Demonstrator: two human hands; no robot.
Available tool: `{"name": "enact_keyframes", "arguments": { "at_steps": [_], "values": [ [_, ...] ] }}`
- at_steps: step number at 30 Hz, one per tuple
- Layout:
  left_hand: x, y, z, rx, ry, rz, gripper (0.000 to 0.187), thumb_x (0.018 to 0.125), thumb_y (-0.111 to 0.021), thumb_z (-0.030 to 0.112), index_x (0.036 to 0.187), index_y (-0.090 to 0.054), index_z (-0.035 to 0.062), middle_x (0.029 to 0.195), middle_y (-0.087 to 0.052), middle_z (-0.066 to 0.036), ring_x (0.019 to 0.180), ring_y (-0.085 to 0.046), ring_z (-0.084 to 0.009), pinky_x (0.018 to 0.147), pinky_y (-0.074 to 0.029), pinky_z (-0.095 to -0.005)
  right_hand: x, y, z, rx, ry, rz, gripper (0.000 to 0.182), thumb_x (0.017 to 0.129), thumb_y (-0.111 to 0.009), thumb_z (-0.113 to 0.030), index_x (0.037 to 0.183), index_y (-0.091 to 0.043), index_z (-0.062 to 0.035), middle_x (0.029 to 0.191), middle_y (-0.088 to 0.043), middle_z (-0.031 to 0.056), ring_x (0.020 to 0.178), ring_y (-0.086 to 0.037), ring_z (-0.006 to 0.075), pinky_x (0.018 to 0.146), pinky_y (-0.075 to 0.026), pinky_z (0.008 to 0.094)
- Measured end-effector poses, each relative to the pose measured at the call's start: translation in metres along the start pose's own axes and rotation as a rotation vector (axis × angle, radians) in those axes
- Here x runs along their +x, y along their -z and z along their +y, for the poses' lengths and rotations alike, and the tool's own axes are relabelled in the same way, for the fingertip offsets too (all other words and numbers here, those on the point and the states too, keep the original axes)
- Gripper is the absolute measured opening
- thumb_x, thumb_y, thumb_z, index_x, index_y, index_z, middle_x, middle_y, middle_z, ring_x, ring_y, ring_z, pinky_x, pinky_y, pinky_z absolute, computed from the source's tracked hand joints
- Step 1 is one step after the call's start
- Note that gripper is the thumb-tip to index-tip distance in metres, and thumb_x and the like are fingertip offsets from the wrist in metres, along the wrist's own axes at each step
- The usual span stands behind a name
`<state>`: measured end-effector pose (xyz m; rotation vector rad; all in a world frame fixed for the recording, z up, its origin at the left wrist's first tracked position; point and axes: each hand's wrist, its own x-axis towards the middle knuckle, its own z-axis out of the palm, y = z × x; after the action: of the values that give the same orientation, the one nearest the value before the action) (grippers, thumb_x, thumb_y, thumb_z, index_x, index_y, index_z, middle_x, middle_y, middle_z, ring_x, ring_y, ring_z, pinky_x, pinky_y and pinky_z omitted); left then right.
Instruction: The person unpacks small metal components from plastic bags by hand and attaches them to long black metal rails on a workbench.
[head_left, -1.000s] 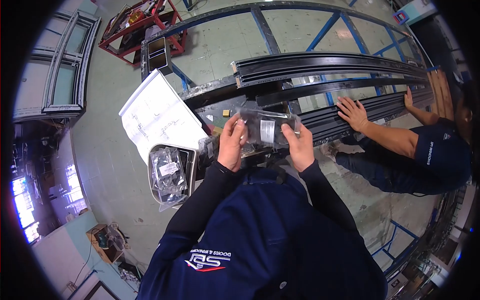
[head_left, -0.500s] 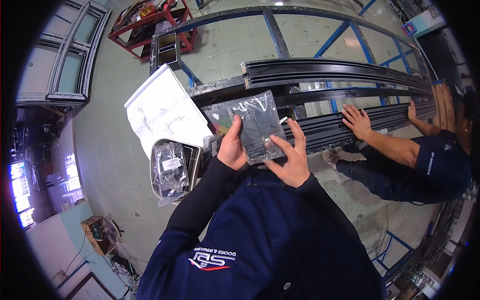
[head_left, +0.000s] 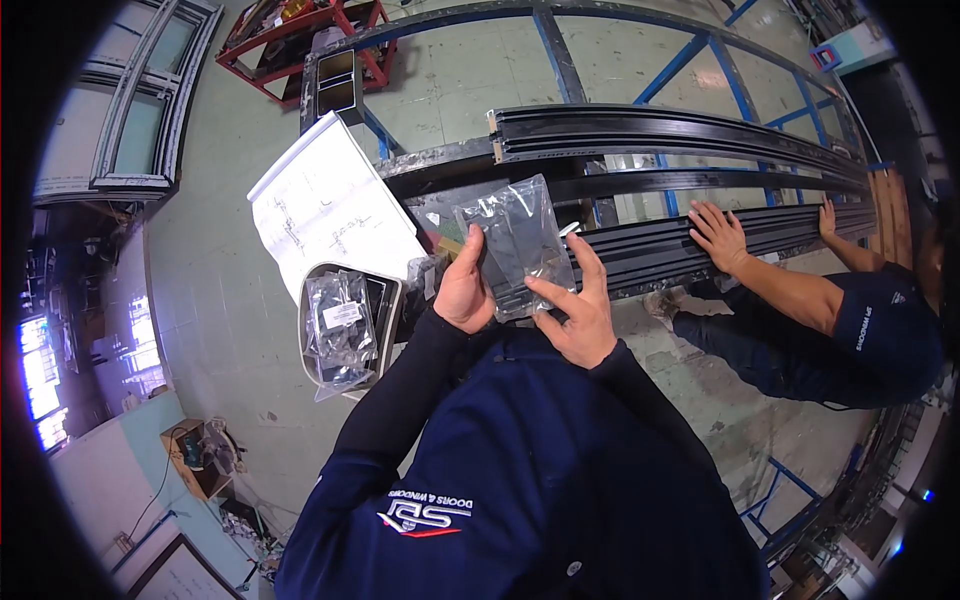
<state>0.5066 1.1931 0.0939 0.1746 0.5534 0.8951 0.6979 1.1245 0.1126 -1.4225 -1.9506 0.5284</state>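
A clear plastic bag [head_left: 520,225] with dark parts inside is held up in front of me. My left hand [head_left: 464,288] grips its left side, thumb lying over the front. At the lower right edge, my right hand [head_left: 580,318] pinches the same bag with fingertips pressed on the film. A thin white object [head_left: 569,231] sticks out beside the right fingers, most of it hidden. Below left of the bag, a bin [head_left: 308,350] holds more clear bags [head_left: 342,325] of dark parts, one with a white label.
A pad of paper [head_left: 325,205] with handwritten sketches lies behind the bin. Long black profiles [head_left: 680,135] rest across a blue-legged metal frame [head_left: 560,60]. At right, a co-worker's hands [head_left: 720,238] lie on the profiles. A red cart [head_left: 290,60] stands at the back.
The right fingers have shifted slightly left and down over the bag, and its film has tilted and creased differently. The co-worker's hands stay on the profiles.
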Motion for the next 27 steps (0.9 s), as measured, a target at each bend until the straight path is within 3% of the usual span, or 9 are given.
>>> {"name": "enact_keyframes", "arguments": {
  "at_steps": [3, 6, 7, 8, 10, 11, 14, 21, 27],
  "values": [
    [0.0, 0.001, -0.004, 0.0, -0.004, -0.01, 0.059, 0.111, -0.039, 0.052, 0.145, -0.05, 0.0052, 0.142, -0.061, -0.013, 0.129, -0.061, -0.0264, 0.11, -0.048, -0.0432, 0.002, 0.0, 0.0, -0.017, 0.02, -0.006, 0.054, 0.07, -0.081, -0.005, 0.121, -0.076, -0.0233, 0.161, -0.035, 0.0218, 0.149, -0.033, 0.0457, 0.119, -0.033, 0.0513],
    [0.002, 0.006, -0.009, -0.068, -0.046, -0.058, 0.063, 0.109, -0.041, 0.055, 0.148, -0.047, 0.0065, 0.143, -0.059, -0.012, 0.128, -0.059, -0.0251, 0.109, -0.046, -0.0404, 0.004, 0.003, 0.003, 0.031, 0.045, -0.024, 0.052, 0.071, -0.078, -0.004, 0.121, -0.076, -0.0199, 0.149, -0.054, 0.02, 0.145, -0.042, 0.042, 0.119, -0.032, 0.053],
    [0.003, 0.011, -0.012, -0.107, -0.064, -0.082, 0.064, 0.109, -0.042, 0.057, 0.149, -0.046, 0.0071, 0.143, -0.059, -0.011, 0.127, -0.059, -0.0245, 0.108, -0.046, -0.0394, 0.005, 0.002, 0.011, 0.213, -0.036, 0.027, 0.04, 0.082, -0.077, -0.008, 0.122, -0.075, -0.0123, 0.128, -0.07, 0.0171, 0.132, -0.059, 0.0356, 0.115, -0.039, 0.0484],
    [0.003, 0.018, -0.016, -0.05, -0.097, 0.087, 0.069, 0.106, -0.046, 0.059, 0.152, -0.042, 0.0079, 0.142, -0.059, -0.011, 0.125, -0.058, -0.0206, 0.107, -0.044, -0.0363, 0.005, 0.0, 0.006, 0.446, -0.347, 0.146, 0.03, 0.096, -0.072, -0.016, 0.122, -0.072, -0.002, 0.115, -0.075, 0.0136, 0.112, -0.07, 0.0258, 0.103, -0.049, 0.0385],
    [0.003, 0.028, -0.027, 0.384, -0.197, 0.109, 0.072, 0.101, -0.059, 0.059, 0.146, -0.049, 0.0038, 0.142, -0.058, -0.014, 0.125, -0.059, -0.0219, 0.104, -0.049, -0.0407, 0.016, 0.008, 0.01, 0.733, -0.565, 0.329, 0.03, 0.103, -0.068, -0.02, 0.124, -0.071, 0.0015, 0.108, -0.075, 0.008, 0.095, -0.069, 0.0133, 0.085, -0.054, 0.0258],
    [0.0, 0.029, -0.02, 0.432, -0.078, 0.032, 0.057, 0.1, -0.068, 0.045, 0.136, -0.06, 0.0023, 0.129, -0.067, -0.01, 0.115, -0.063, -0.0177, 0.1, -0.05, -0.0381, 0.018, 0.011, 0.019, 0.768, -0.592, 0.305, 0.032, 0.105, -0.065, -0.022, 0.123, -0.07, 0.0037, 0.107, -0.074, 0.0036, 0.094, -0.065, 0.0079, 0.083, -0.054, 0.0258],
    [0.001, 0.024, -0.023, 0.376, -0.073, 0.037, 0.023, 0.102, -0.07, 0.019, 0.115, -0.07, -0.0006, 0.104, -0.073, -0.003, 0.096, -0.066, -0.0103, 0.09, -0.052, -0.0275, 0.011, 0.011, 0.036, 0.971, -0.702, 0.311, 0.03, 0.105, -0.066, -0.022, 0.121, -0.069, 0.0034, 0.104, -0.073, 0.0036, 0.091, -0.066, 0.0081, 0.08, -0.054, 0.0251],
    [0.005, 0.029, -0.023, 0.367, -0.083, 0.068, 0.024, 0.104, -0.066, 0.02, 0.114, -0.069, -0.0012, 0.103, -0.072, -0.003, 0.093, -0.065, -0.0094, 0.087, -0.052, -0.0272, 0.011, 0.025, 0.042, 1.244, -0.784, 0.367, 0.021, 0.107, -0.059, -0.021, 0.113, -0.064, -0.0008, 0.099, -0.071, 0.0073, 0.082, -0.071, 0.0159, 0.075, -0.059, 0.0317],
    [0.005, 0.028, -0.024, 0.318, -0.056, 0.093, 0.022, 0.105, -0.064, 0.02, 0.114, -0.067, -0.0001, 0.103, -0.07, -0.003, 0.095, -0.065, -0.0099, 0.089, -0.052, -0.0284, 0.018, 0.032, 0.031, 1.264, -0.841, 0.326, 0.019, 0.104, -0.064, -0.018, 0.112, -0.064, -0.0013, 0.097, -0.07, 0.0064, 0.085, -0.069, 0.0147, 0.074, -0.056, 0.0317]
  ]
}}
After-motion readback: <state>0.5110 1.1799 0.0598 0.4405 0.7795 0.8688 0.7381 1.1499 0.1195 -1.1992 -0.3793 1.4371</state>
